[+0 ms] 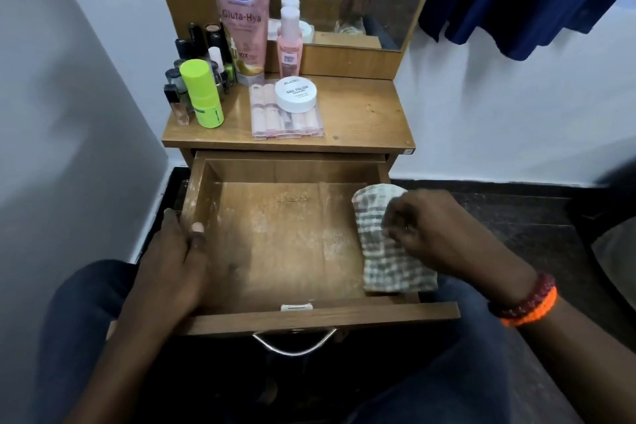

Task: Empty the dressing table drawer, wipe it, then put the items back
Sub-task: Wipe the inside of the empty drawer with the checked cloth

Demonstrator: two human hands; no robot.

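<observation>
The left hand [172, 258] grips the left wall of the open drawer [275, 318]; the right hand [437, 231] pinches a checked cloth [382, 244] against the drawer's right side.

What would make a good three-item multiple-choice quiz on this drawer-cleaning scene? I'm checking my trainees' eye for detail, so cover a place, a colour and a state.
1. Where is the white nail polish remover jar?
A. On the pack of pink tubes
B. In the drawer
C. On the floor

2. What colour is the front bottle on the tabletop's left?
A. Red
B. Lime green
C. Blue

3. What does the open drawer hold?
A. Cosmetics
B. Only a checked cloth
C. Folded clothes

Answers: 1 A, the jar rests on the pack; 2 B, its cap and body are lime green; 3 B, the right hand holds the cloth inside while the left hand grips the drawer's side wall.
</observation>
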